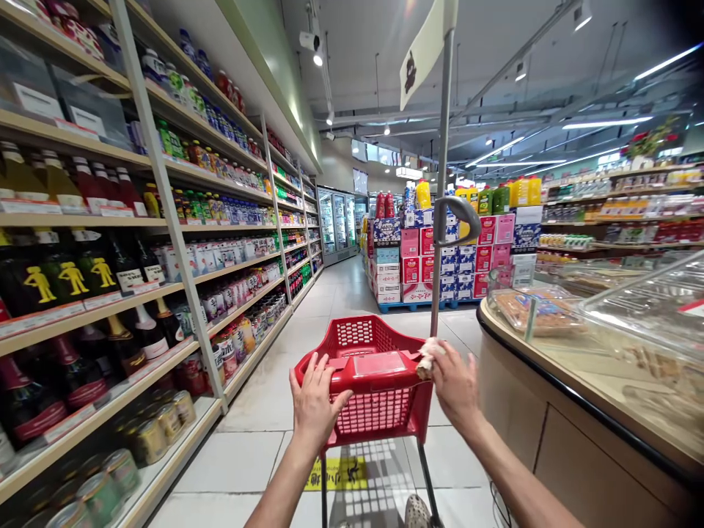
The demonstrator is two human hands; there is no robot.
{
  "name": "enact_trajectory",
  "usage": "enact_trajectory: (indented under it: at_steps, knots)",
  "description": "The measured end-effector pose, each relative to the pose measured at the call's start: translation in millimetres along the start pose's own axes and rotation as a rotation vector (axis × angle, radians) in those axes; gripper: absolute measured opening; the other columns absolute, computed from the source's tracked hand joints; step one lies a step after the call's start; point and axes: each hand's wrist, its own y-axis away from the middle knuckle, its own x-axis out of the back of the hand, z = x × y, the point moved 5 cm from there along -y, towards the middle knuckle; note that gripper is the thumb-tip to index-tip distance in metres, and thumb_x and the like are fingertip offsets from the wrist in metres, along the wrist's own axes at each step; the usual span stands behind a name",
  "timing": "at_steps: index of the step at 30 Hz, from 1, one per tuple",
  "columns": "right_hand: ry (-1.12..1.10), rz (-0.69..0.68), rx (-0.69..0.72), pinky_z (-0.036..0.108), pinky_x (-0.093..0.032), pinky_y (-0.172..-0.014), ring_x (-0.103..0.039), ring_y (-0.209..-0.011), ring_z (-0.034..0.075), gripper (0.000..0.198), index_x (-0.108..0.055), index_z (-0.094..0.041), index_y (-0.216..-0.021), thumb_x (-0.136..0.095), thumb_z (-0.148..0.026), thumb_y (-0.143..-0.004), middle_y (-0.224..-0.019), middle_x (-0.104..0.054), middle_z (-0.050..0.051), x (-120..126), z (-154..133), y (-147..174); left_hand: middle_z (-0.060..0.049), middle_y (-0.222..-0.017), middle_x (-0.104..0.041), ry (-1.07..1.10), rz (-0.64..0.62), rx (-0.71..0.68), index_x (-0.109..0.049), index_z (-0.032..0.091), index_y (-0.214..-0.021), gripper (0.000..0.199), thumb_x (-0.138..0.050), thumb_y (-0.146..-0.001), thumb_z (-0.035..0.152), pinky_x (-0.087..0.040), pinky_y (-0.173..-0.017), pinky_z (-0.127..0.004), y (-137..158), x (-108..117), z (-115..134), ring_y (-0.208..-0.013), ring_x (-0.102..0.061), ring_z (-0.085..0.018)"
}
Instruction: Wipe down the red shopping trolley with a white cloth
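A red plastic shopping cart (pixel 374 418) stands right in front of me, its mesh basket showing no goods in the part I can see. My left hand (pixel 314 400) lies over the left end of the cart handle (pixel 374 372), fingers across the top and thumb on the near side. At the handle's right end, my right hand (pixel 454 378) is closed on a small crumpled white wrapper (pixel 430 350) with something brown at its lower end. What is inside the wrapper I cannot make out. A grey pole (pixel 443 147) with a hook and flag rises beside the cart's right side.
Shelves of bottles and cans (pixel 220 227) line the left side. A curved counter (pixel 511 359) with packaged food (pixel 536 308) stands close on the right. Ahead are stacked drink cartons (pixel 434 257) and glass-door fridges (pixel 336 220). A yellow floor sticker (pixel 341 473) lies under the cart.
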Motion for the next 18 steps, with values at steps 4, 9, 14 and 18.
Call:
enact_trajectory:
  at_steps: [4,9,14,18]
  knots:
    - [-0.158,-0.03,0.201,0.043,-0.024,-0.1,-0.047,-0.111,0.019,0.024,-0.059,-0.023,-0.097,-0.039,-0.02,-0.085,-0.118,-0.055,0.006,-4,-54,3,-0.012,-0.124,-0.05,-0.002,0.001,-0.006,-0.055,0.02,-0.103,0.034,-0.053,-0.075,0.04,-0.013,-0.097,-0.063,0,-1,-3,-0.12,-0.038,-0.03]
    - [-0.071,-0.033,0.1,0.049,-0.02,-0.099,-0.051,-0.106,0.02,0.024,-0.058,-0.023,-0.099,-0.038,-0.022,-0.085,-0.116,-0.057,0.007,2,-14,3,-0.012,-0.125,-0.049,-0.001,0.005,-0.014,-0.055,0.019,-0.103,0.036,-0.053,-0.076,0.042,-0.011,-0.098,-0.063,2,-2,-3,-0.12,-0.037,-0.029]
    - [-0.067,-0.109,0.082,0.049,-0.024,-0.097,-0.045,-0.113,0.023,0.026,-0.057,-0.022,-0.102,-0.04,-0.029,-0.084,-0.122,-0.051,0.009,1,-18,1,-0.012,-0.125,-0.049,0.002,0.011,-0.007,-0.055,0.02,-0.103,0.035,-0.052,-0.076,0.041,-0.011,-0.098,-0.063,2,-2,-1,-0.121,-0.037,-0.03]
    - [-0.195,-0.159,0.272,0.045,-0.021,-0.101,-0.041,-0.117,0.021,0.032,-0.054,-0.025,-0.111,-0.048,-0.033,-0.08,-0.126,-0.048,0.007,-1,-62,0,-0.012,-0.124,-0.05,-0.002,-0.007,-0.009,-0.055,0.02,-0.102,0.034,-0.051,-0.076,0.042,-0.013,-0.097,-0.063,1,-1,-4,-0.12,-0.038,-0.03]
